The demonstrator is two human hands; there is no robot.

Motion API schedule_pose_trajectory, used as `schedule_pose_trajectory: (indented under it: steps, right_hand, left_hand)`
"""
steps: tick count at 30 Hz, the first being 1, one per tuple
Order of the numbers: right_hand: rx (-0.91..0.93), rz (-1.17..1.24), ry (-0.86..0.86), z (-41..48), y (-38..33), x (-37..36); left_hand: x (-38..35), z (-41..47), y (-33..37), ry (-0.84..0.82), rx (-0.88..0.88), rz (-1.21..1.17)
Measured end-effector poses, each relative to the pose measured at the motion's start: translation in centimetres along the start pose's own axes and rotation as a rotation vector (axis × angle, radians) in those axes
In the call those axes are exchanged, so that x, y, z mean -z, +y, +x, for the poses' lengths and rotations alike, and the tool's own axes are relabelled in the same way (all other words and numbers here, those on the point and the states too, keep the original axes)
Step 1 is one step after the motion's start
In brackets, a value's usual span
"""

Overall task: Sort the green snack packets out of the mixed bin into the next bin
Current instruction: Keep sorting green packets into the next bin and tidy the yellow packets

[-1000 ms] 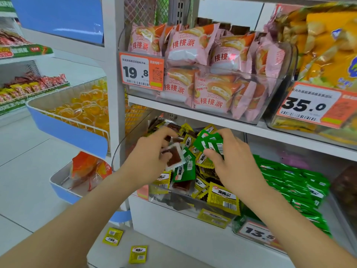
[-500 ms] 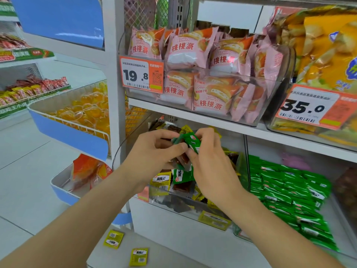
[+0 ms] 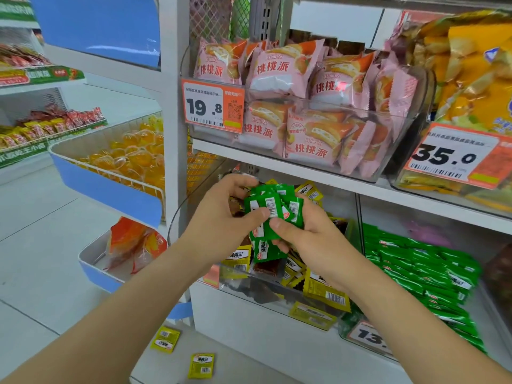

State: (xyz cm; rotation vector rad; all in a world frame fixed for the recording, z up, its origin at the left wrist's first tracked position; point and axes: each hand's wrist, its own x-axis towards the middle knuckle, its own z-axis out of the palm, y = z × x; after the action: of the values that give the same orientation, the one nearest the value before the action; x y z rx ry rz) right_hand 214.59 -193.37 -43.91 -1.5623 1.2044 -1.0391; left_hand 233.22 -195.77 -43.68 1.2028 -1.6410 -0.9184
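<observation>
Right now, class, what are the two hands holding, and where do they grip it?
A bunch of green packets, pinched between left hand and right hand, thumbs on the lower front.

Price tags [image 3: 212,106] read 19.8 — 35.0; pink packets [image 3: 277,70] — 桃桃派.

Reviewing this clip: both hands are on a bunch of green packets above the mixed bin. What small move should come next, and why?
Probably carry the bunch rightward and drop it in the next bin. The left hand and right hand together pinch several green packets above the mixed bin, and the neighbouring bin already holds only green ones, so the handful looks ready to move.
</observation>
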Motion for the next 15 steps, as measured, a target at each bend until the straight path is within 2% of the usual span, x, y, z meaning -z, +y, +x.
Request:
schedule_pose_trajectory:
  steps: [4,6,8,10,15]
  right_hand:
    - [0.01,0.054,0.036,0.1,0.0,-0.3]
    - [-0.009,0.12,0.024,0.1,-0.1,-0.8]
    - [-0.055,0.181,0.013,0.1,0.0,-1.3]
    - [-0.084,0.161,0.024,0.2,0.1,-1.6]
    - [-0.051,0.19,0.116,0.4,-0.1,-2.6]
  left_hand:
    - [-1.0,-0.3,0.6,-0.201,0.193,-0.377]
    - [-1.6,-0.4,0.8,-0.222,0.212,-0.466]
    - [-1.8,-0.4,0.9,-0.215,0.223,-0.465]
    - [-1.5,-0.7,1.0,-0.248,0.213,-0.368]
    - [-0.5,-1.6,1.6,-0.283,0.089,-0.223]
